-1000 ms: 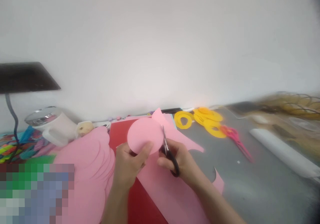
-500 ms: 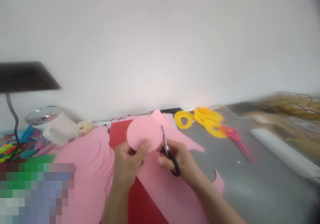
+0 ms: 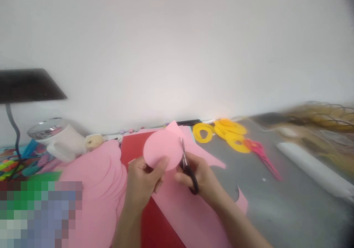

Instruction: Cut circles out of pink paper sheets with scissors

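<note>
My left hand [image 3: 145, 180] pinches the lower edge of a round pink paper piece [image 3: 162, 146], thumb on its face. In my right hand [image 3: 197, 172] is a pair of scissors [image 3: 188, 172] with black handles, its blades pointing up along the right edge of the round piece. Whether the blades bite into paper I cannot tell. Beneath both hands lies a larger pink sheet [image 3: 190, 211] with a cut-away edge, resting on red paper [image 3: 163, 226].
Stacked pink cutouts [image 3: 94, 174] lie on the left, beside a white mug [image 3: 62, 141]. Yellow paper rings [image 3: 203, 133] and pink scissors [image 3: 264, 157] are to the right. A pink scrap [image 3: 242, 201] sits on the grey table [image 3: 276, 211]. A white roll [image 3: 312, 168] lies far right.
My left hand has turned the round pink piece slightly and shifted it a little right and down, against the blades. The right hand with the scissors has hardly moved.
</note>
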A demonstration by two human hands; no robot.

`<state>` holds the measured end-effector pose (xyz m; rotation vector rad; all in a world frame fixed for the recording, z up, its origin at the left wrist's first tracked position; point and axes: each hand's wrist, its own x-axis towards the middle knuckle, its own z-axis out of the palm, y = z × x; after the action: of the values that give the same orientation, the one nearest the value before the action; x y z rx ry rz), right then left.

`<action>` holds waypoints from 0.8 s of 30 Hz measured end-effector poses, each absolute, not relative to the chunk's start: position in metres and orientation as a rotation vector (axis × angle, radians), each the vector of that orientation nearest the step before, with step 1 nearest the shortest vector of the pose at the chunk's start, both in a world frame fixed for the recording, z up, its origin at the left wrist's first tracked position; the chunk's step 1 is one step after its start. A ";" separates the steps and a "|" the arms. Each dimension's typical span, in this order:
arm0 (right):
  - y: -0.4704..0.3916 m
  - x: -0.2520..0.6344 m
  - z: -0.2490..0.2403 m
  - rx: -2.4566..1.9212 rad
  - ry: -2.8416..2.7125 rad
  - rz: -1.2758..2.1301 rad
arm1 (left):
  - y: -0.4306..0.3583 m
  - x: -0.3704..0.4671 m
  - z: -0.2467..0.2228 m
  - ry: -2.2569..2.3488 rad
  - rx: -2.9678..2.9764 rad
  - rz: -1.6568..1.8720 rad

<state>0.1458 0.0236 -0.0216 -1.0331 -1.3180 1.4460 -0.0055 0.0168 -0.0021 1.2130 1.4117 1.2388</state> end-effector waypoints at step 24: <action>0.022 0.147 -0.024 -1.055 -1.316 1.454 | 0.018 -0.004 -0.004 1.452 1.159 1.313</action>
<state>0.1466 0.0223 -0.0241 -1.0548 -1.3165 1.4543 -0.0040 0.0182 -0.0044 1.1592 1.4516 1.3131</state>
